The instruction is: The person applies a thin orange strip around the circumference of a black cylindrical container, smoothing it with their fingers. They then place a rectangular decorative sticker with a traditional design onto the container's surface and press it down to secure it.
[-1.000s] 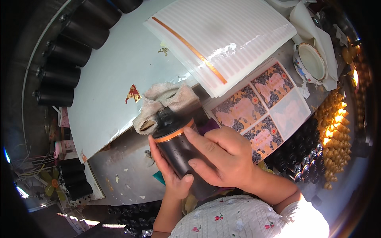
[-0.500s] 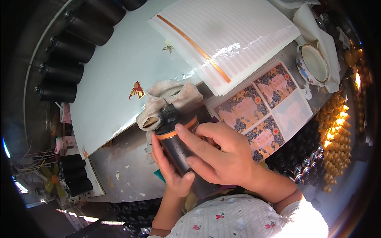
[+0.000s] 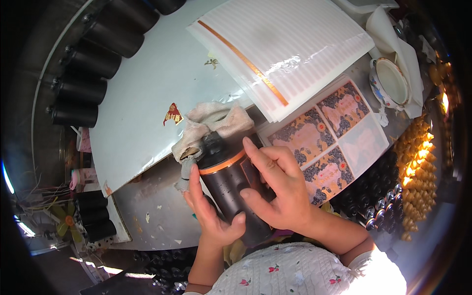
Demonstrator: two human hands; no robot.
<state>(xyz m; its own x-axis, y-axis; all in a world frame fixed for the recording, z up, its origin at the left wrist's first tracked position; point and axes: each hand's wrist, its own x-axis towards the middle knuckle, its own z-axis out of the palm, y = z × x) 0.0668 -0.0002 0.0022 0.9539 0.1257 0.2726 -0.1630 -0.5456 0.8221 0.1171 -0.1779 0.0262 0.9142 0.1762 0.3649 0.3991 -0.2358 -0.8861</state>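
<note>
A black cylindrical canister (image 3: 228, 191) with an orange band near its shouldered end lies tilted between my hands, its surface dotted with small droplets. Along its left side, my left hand (image 3: 216, 223) grips it, thumb and fingers against the wall. My right hand (image 3: 282, 189) holds the opposite side, its index finger stretched along the edge near the band and its thumb on the body. A dark rectangular outline shows on the wall by the right fingers. Just beyond the shouldered end, a crumpled beige cloth (image 3: 216, 120) lies on the table.
Striped sheets with one orange strip (image 3: 246, 64) lie on the pale table (image 3: 142, 93). Nearby are printed decal sheets (image 3: 327, 142) and a floral white bowl (image 3: 390, 83). Black canisters (image 3: 81, 86) line the left edge. A red-gold scrap (image 3: 172, 114) sits left of the cloth.
My right index finger has moved from the orange band to the canister's right side. More of the band and body now shows. My left hand still holds the other side.
</note>
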